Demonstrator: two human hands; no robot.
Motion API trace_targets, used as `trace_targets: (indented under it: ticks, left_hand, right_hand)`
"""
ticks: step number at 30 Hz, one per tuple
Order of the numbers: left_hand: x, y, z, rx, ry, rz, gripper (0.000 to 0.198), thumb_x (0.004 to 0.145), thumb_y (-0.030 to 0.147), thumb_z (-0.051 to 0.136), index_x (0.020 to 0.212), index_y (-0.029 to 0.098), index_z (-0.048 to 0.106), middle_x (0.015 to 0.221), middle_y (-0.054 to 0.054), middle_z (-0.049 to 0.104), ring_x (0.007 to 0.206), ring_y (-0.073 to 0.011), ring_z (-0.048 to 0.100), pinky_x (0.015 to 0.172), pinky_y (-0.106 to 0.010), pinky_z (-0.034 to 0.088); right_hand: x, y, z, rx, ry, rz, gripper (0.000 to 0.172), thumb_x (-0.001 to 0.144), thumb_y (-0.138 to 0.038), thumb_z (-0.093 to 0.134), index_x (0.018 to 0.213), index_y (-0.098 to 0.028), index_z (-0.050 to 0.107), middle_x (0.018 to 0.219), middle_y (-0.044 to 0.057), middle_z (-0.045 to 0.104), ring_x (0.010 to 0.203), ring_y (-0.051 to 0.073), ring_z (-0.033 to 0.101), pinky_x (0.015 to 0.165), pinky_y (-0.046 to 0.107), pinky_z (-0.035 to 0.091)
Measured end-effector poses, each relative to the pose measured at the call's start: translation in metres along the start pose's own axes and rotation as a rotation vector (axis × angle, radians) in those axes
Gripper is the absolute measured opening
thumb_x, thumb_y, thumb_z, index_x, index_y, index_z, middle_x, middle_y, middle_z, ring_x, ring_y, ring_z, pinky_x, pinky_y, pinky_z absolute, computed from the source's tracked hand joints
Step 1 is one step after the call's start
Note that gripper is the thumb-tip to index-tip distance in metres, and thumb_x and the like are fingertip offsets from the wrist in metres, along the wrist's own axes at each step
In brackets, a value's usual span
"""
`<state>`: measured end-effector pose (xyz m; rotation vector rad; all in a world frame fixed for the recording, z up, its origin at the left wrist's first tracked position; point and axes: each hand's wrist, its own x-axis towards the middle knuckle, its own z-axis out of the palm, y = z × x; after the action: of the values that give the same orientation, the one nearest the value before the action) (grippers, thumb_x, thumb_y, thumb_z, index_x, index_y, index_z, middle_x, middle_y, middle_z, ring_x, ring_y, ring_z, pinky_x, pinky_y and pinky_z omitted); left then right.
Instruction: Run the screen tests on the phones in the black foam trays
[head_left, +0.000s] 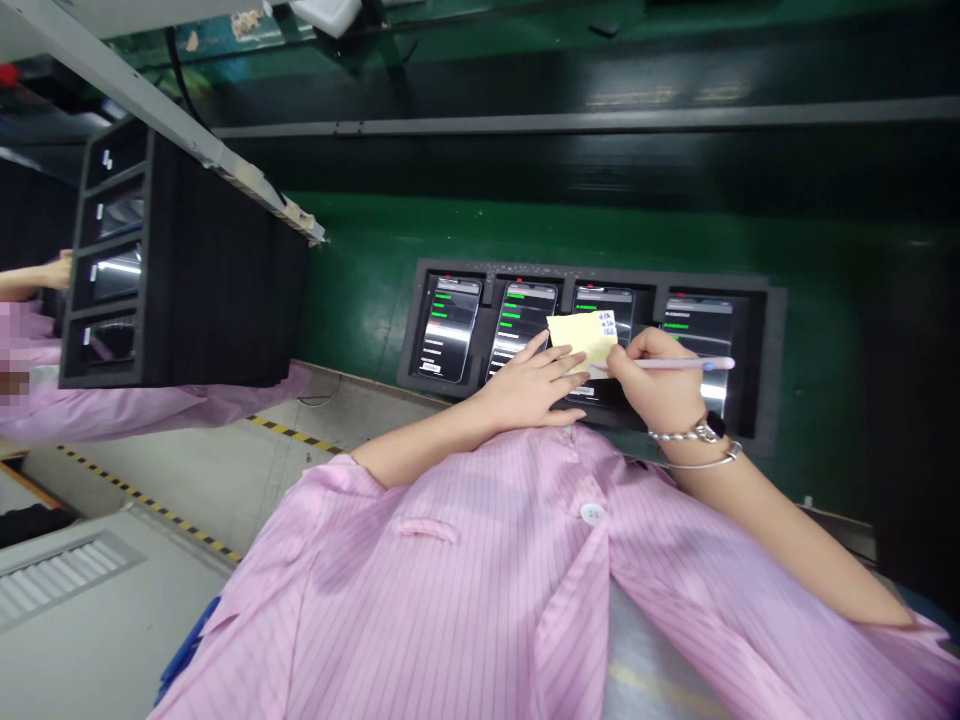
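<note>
My left hand (529, 380) lies flat, its fingers (566, 358) close together, with their tips on the lower edge of a yellow sticky note (581, 340). My right hand (656, 380) pinches a pale pink pen (679, 363) in a narrow grip, its tip at the note's lower right corner. The note sits over the black foam tray (600, 272), across the second and third of its four smartphones (521, 315), with small blue writing (604, 323) in one corner. Beyond the tray's left end stands a black foam rack (187, 260), and past that are a co-worker's hand (56, 272) and pink striped sleeve (112, 410).
</note>
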<state>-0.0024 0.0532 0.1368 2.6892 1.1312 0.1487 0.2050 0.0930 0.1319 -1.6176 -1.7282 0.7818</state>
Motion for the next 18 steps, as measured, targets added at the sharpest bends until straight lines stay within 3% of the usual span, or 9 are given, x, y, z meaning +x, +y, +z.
trace_targets:
  ticks: [18]
  left_hand:
    - [0.0001,-0.0004,0.0019,-0.023,0.006,0.004,0.057,0.104,0.055,0.054,0.143,0.015,0.063,0.156,-0.013,0.056,0.147,-0.0334,0.05,0.13,-0.061,0.023]
  right_hand:
    - [0.0002,0.0009,0.0003,0.0,0.004,-0.018,0.023,0.074,-0.03,0.061,0.059,-0.025,0.044,0.057,-0.001,0.05,0.055,0.016,0.044,0.053,0.031,0.036]
